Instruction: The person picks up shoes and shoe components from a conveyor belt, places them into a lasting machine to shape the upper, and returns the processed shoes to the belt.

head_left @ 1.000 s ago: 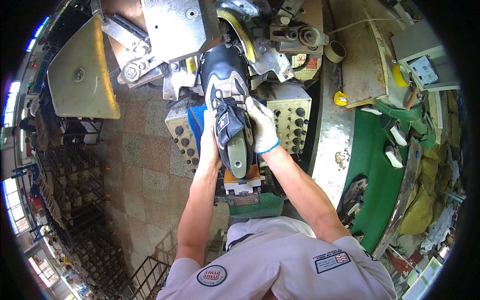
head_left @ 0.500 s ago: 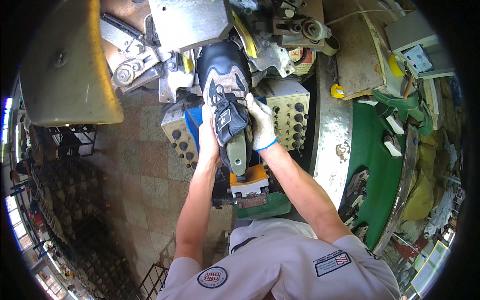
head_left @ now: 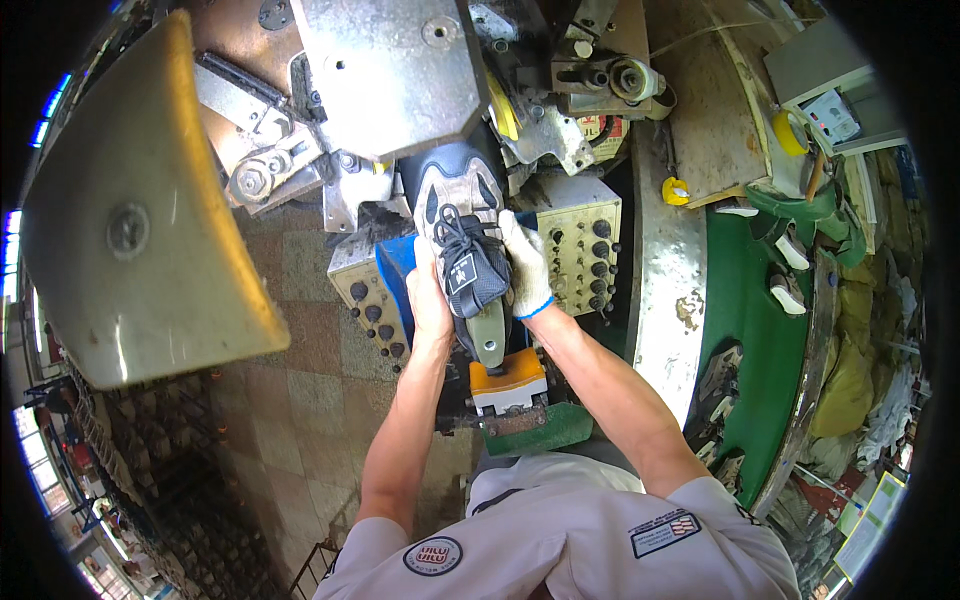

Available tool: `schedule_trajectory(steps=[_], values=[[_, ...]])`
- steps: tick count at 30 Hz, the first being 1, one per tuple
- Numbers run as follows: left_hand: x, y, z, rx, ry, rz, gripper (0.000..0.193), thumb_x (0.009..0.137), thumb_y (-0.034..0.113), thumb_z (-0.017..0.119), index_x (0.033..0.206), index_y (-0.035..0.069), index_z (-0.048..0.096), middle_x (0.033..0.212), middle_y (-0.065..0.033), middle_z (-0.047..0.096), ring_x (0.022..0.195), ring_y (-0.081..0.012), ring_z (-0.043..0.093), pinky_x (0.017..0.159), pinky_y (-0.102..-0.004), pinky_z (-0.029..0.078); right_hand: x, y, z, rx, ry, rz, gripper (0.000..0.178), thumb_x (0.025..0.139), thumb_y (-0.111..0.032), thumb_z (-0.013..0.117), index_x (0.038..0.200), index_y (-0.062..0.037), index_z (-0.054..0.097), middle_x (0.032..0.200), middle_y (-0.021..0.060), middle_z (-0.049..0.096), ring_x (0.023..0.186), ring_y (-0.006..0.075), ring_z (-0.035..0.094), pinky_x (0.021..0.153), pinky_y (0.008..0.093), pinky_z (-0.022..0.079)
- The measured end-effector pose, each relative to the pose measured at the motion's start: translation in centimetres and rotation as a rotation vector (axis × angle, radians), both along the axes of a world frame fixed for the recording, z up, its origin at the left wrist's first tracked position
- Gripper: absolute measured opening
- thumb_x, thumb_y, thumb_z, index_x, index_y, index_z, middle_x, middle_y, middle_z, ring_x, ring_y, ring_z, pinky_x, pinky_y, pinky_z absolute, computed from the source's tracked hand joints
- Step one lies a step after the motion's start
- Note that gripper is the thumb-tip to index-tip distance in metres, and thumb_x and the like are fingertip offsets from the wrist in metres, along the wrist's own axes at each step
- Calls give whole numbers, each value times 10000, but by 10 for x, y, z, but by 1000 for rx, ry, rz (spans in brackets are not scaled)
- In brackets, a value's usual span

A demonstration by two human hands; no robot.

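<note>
A dark shoe upper (head_left: 458, 195) with grey-beige panels and black laces sits on a green shoe last (head_left: 487, 335), its toe pointing away from me under the machine's metal plate (head_left: 385, 75). My bare left hand (head_left: 428, 295) presses along the shoe's left side. On the right side, my right hand (head_left: 525, 262), in a white glove with a blue cuff, grips near the tongue and collar. Between my forearms, an orange pad (head_left: 505, 372) on a metal support stands just behind the last's heel end. The toe tip is hidden beneath the plate.
Control boxes with black knobs (head_left: 582, 245) flank the shoe. A large curved shield (head_left: 140, 225) hangs at left. To the right runs a metal ledge (head_left: 668, 300) beside a green conveyor (head_left: 745, 400) carrying several shoes. Dark racks (head_left: 150, 470) stand at far left.
The metal plate now covers more of the shoe's toe. The curved shield appears lower and larger in view. Both hands stay on the shoe.
</note>
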State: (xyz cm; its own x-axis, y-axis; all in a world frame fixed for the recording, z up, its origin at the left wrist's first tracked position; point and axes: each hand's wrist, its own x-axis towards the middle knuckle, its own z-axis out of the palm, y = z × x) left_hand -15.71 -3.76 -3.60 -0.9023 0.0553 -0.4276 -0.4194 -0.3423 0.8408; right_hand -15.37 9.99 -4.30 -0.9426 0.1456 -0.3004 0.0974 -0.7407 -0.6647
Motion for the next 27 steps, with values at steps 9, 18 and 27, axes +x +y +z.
schedule_trajectory(steps=[9, 18, 27], values=[[3, 10, -9, 63, 45, 101, 538, 1086, 483, 411, 997, 33, 692, 857, 2, 688, 718, -80, 618, 660, -244, 504, -5, 6, 15, 138, -50, -11, 310, 1025, -334, 612, 999, -50, 736, 865, -22, 711, 683, 52, 590, 591, 248, 468], [11, 15, 30, 196, 41, 48, 545, 1080, 504, 409, 1221, 46, 669, 1143, -1, 698, 990, -133, 640, 931, -291, 487, -2, 6, 21, 146, 18, -36, 350, 1016, -346, 629, 1039, -15, 742, 947, -14, 716, 770, 71, 623, 684, 264, 509], [143, -58, -77, -644, 104, 210, 580, 980, 307, 668, 1369, -99, 524, 1253, -211, 655, 1087, -251, 663, 968, -356, 506, 115, 107, 17, 328, -73, 35, 614, 1058, -400, 425, 1406, 104, 473, 1285, 319, 612, 1244, 380, 596, 1005, 447, 529]])
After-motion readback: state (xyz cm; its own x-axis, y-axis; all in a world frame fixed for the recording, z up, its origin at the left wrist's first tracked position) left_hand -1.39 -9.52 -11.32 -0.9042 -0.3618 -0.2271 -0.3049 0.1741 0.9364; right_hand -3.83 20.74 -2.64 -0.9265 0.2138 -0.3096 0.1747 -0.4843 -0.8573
